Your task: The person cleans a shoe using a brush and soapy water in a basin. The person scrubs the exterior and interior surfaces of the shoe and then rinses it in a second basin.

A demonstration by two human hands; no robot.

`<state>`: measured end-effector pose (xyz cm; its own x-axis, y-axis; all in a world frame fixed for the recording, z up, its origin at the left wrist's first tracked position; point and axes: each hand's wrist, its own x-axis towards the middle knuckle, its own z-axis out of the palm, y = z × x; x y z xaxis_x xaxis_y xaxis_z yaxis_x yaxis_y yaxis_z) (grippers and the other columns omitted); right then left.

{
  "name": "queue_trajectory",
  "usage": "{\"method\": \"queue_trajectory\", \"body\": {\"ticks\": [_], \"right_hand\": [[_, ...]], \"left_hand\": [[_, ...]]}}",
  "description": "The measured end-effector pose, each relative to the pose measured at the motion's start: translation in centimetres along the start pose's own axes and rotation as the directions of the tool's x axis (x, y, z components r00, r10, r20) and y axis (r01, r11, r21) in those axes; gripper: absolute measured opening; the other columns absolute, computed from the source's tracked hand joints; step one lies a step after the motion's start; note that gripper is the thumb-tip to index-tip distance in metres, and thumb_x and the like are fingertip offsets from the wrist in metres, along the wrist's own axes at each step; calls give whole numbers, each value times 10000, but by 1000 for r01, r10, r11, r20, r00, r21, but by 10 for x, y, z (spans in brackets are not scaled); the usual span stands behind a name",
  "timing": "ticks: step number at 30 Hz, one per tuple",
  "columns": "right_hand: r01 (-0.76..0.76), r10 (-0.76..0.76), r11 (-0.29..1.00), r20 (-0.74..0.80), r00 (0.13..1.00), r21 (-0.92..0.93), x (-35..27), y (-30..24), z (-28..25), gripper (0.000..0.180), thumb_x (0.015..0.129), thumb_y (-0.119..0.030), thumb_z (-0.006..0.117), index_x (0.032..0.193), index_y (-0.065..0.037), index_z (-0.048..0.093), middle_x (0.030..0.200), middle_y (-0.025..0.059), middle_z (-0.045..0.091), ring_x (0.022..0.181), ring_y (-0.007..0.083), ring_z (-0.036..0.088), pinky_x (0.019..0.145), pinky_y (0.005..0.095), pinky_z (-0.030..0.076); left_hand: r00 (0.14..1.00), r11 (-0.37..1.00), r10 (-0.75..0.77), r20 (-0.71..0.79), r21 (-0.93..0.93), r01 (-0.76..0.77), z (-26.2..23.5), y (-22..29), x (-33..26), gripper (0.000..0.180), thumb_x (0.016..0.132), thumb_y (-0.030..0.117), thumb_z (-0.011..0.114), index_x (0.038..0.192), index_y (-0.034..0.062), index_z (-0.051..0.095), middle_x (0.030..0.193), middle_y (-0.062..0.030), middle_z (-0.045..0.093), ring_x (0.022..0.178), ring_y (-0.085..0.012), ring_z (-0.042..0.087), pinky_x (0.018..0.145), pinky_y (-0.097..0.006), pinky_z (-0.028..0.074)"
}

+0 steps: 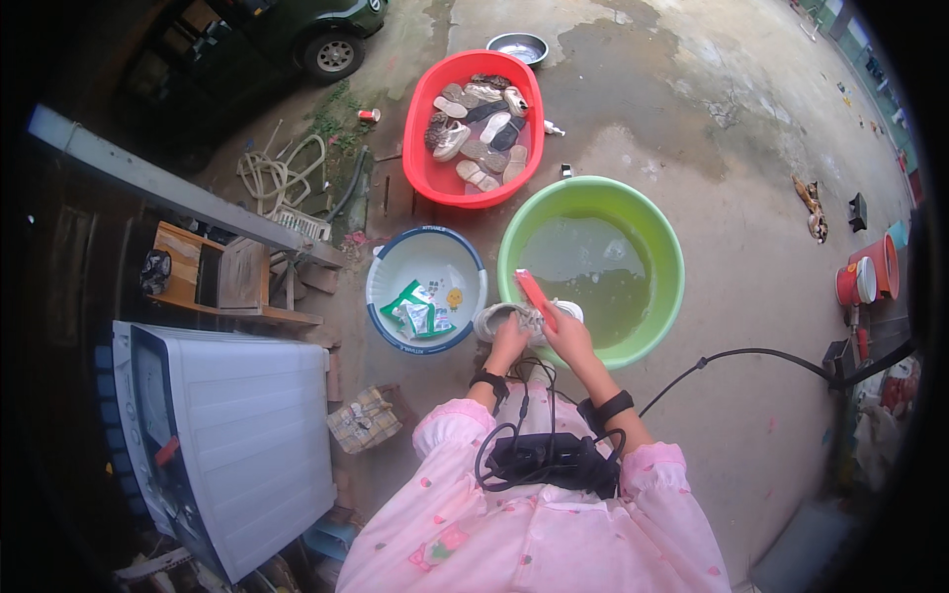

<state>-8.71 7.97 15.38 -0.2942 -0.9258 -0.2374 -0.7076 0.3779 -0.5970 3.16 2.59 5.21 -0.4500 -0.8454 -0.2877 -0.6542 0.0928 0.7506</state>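
Note:
A white shoe is held at the near left rim of the green basin, in front of my body. My left hand is closed on it, with the fingers partly at its opening. In my right hand is a long red brush, its handle pointing away to the upper left against the shoe. The bristles cannot be made out. Cloudy, greyish water stands in the green basin, with a little foam.
Beyond the basins, a red tub holds several shoes, with a metal bowl behind it. A white-and-blue basin at left contains green-and-white packets. A washing machine stands at lower left, a cable at right.

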Motion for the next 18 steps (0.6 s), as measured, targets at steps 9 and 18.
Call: {"method": "queue_trajectory", "body": {"ticks": [9,18], "right_hand": [[411,-353,859,228,907,-305,19,-93,40,223,674,-179,499,878,-92,517,648,148,536,569,268,550,489,361,443],[649,-343,653,611,713,-390,68,-182,153,98,644,-113,526,702,-95,604,704,56,593,652,185,583,482,290,453]], "left_hand": [[994,982,91,63,158,-100,-5,-11,-11,439,699,219,490,1038,-21,347,873,-259,499,835,-381,473,686,-414,383],[915,987,39,402,-156,27,-22,-35,8,604,661,213,532,1134,0,222,872,-269,489,839,-380,473,716,-403,370]]}}
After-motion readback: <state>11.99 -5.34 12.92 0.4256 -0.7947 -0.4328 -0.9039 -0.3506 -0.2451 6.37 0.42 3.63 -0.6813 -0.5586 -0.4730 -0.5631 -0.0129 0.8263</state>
